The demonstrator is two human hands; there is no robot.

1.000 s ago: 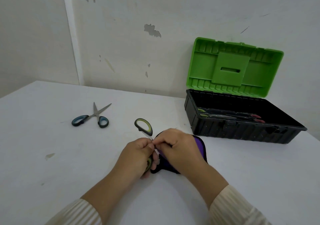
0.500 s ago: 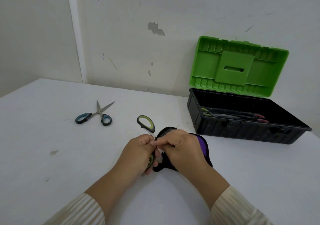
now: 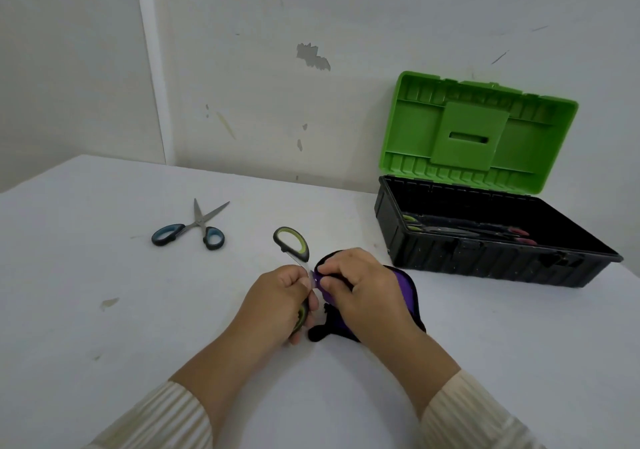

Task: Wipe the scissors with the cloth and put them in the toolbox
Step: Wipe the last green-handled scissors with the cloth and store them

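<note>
1. Head view, centre frame: the left hand (image 3: 277, 301) is clenched on the green scissors (image 3: 291, 243); one loop juts up-left, and the long axis runs from there down toward the wrist.
2. The right hand (image 3: 363, 289) pinches the cloth (image 3: 403, 284) around the blade, just beside the left fingers.
3. The toolbox (image 3: 485, 261) stands open at right, nearer the right hand, with nothing between.
4. The blue scissors (image 3: 194, 232) lie apart, centre left.

Left hand (image 3: 277, 301) fisted around green-handled scissors (image 3: 292, 243), right hand (image 3: 363, 289) just beside it, fingertips pinching purple cloth (image 3: 403, 287), forearms converging
</note>
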